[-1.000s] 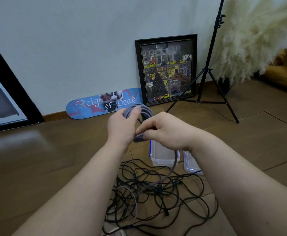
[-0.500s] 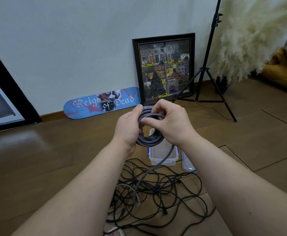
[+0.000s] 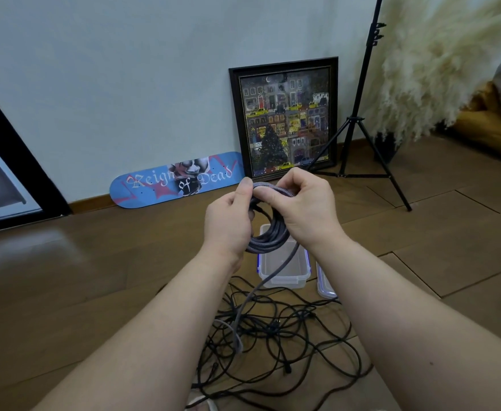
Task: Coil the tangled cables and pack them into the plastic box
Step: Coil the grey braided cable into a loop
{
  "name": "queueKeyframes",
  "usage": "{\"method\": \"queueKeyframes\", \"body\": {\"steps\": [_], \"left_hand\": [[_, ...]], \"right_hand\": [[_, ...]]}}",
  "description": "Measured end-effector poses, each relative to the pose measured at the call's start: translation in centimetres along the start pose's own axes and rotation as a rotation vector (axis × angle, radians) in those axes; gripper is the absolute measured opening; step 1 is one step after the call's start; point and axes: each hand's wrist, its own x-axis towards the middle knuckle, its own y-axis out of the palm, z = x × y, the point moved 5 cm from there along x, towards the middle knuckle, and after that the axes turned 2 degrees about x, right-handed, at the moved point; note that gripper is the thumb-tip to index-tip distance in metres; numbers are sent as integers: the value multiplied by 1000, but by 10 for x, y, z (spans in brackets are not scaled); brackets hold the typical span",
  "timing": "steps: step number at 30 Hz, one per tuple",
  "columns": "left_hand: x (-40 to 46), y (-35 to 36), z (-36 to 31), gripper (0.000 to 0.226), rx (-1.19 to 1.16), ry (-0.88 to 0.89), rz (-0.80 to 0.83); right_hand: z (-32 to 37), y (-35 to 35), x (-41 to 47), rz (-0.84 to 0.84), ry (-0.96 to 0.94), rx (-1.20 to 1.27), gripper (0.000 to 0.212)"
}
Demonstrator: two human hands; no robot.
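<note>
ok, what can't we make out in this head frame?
- Plastic box: far half and inside hidden by the grey cable coil and both hands.
- Lid: mostly behind the right forearm.
- Black cables: count and ends lost in the tangle, cut by the bottom edge.

Plain pale wall (image 3: 124,69), wood plank floor (image 3: 95,277) with a wooden skirting strip along the base. Blue skateboard deck (image 3: 178,180) lies on edge against the wall. Framed street-scene picture (image 3: 285,118) leans on the wall just right of it. Black tripod stand (image 3: 359,123) next, legs spread. Cream pampas grass (image 3: 439,69) far right, mustard cushion (image 3: 486,126) behind. Black-framed panel (image 3: 9,161) at left edge. Soft, even light.
</note>
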Motion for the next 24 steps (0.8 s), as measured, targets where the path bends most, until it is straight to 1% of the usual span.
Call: {"method": "queueKeyframes", "body": {"steps": [1, 3, 4, 5, 8, 9, 10, 11, 13, 14, 15, 17, 21, 24], "left_hand": [[0, -1, 0, 40, 2, 15, -16], [3, -5, 1, 42, 0, 19, -53], [4, -7, 1, 42, -3, 14, -69], [5, -9, 1, 42, -8, 5, -85], [8, -15, 1, 42, -72, -35, -134], [9, -17, 1, 40, -95, -48, -146], [9, -19, 0, 39, -110, -60, -156], [9, -20, -1, 37, -120, -70, -165], [7, -21, -3, 37, -147, -90, -171], [6, -20, -3, 39, -168, -102, -161], [5, -18, -4, 44, -189, -116, -143], [3, -15, -4, 50, -216, -142, -111], [2, -14, -4, 35, -222, -158, -97], [0, -11, -2, 36, -191, -168, -133]], "right_hand": [[-1, -2, 1, -11, -1, 26, 28], [0, -3, 2, -6, -49, 33, 17], [1, -4, 0, -9, -112, -8, 9], [5, -6, -2, -32, -207, -89, 7], [15, -6, -13, -96, -518, -366, 18], [18, -4, -17, -80, -575, -431, 23], [19, 0, -20, -21, -582, -480, 31], [18, 4, -22, 80, -539, -515, 45], [12, 15, -28, 332, -375, -568, 79], [10, 19, -30, 413, -305, -588, 94], [8, 22, -32, 448, -260, -605, 104], [8, 23, -32, 441, -207, -618, 112], [8, 24, -28, 427, -151, -557, 113], [12, 22, -23, 368, -139, -582, 109]]}}
